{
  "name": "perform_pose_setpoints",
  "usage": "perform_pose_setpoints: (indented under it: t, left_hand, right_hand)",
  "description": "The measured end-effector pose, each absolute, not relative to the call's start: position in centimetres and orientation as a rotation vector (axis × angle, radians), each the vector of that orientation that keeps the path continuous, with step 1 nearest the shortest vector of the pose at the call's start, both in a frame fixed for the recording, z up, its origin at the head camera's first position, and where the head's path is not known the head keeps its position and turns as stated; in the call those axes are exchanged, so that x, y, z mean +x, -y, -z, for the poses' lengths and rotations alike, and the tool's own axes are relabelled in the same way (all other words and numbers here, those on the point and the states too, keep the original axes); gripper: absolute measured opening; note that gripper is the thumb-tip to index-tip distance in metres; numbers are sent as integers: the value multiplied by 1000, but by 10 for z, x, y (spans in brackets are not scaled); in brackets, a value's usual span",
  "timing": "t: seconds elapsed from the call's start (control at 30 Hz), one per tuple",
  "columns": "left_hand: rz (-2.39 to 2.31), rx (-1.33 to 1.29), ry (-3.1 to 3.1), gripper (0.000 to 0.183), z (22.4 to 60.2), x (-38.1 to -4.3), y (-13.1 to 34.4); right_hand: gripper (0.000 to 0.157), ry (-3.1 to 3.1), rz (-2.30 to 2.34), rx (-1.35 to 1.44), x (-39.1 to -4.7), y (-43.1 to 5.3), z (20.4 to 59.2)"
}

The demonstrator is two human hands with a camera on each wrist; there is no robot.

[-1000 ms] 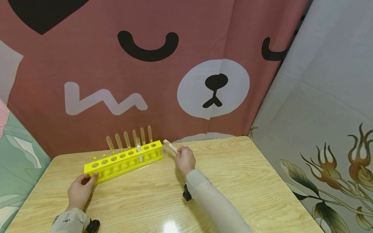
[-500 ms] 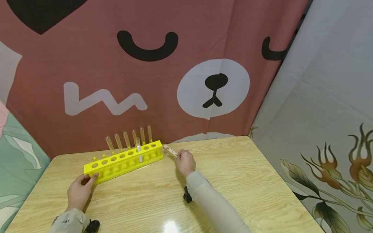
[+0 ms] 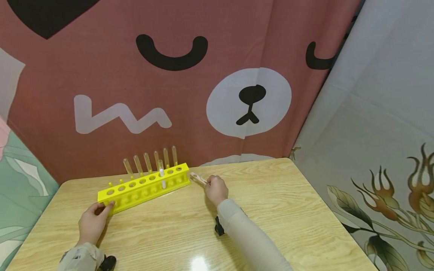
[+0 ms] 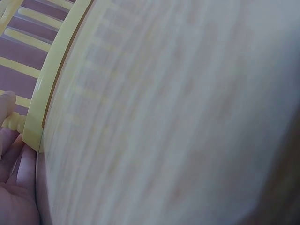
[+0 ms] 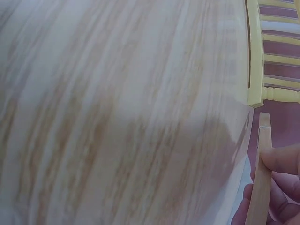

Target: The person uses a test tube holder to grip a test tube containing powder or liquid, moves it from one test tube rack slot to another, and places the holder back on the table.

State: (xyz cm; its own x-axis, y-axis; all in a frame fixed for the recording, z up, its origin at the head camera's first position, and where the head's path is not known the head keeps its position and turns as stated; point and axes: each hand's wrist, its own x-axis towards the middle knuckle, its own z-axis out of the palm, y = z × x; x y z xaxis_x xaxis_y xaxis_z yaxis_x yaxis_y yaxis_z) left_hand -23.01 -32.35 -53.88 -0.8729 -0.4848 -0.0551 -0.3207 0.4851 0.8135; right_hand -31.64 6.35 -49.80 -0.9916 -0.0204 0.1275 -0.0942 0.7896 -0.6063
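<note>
A yellow test tube rack [image 3: 147, 182] stands slantwise on the table. My left hand [image 3: 92, 224] grips its near left end, thumb on the end post; in the left wrist view the fingers [image 4: 21, 201] reach round that end. My right hand [image 3: 217, 190] pinches a wooden test tube clamp [image 3: 198, 178] between thumb and fingers, its tip just beside the rack's right end. Seen from the right wrist, the clamp [image 5: 260, 192] points toward the rack's corner post. One test tube [image 3: 161, 172] with something white inside stands upright in a hole.
Several clear test tubes [image 3: 147, 162] sit upside down on the rack's back pegs; two pegs [image 3: 121, 181] at the left are bare. The wooden table [image 3: 162, 233] ends at a pink bear-print curtain [image 3: 190, 98] behind, and a floral curtain [image 3: 366, 150] hangs at the right.
The clamp's tip has dipped lower beside the rack's right end, and the clamp lies flatter. My left hand and the rack have stayed in place.
</note>
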Motion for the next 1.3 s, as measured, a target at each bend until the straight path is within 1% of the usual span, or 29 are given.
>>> perform_pose_setpoints:
  t: [0.17,0.5,0.93,1.3]
  left_hand:
    - [1346,706,2548,76,538,-230,324]
    - [1343,712,2547,72,537,-232,322]
    - [1351,702,2541,74,538,-232,323]
    - [1357,685,2545,73,537,-229,323]
  right_hand:
    - [6,2869,-973,107,-316,-63,497]
    - [4,2902,-958,111,-315,-62,497]
    - [5,2936,-948,131,-315,-64,496]
    - [6,2966,-894,122,-313,-67,494]
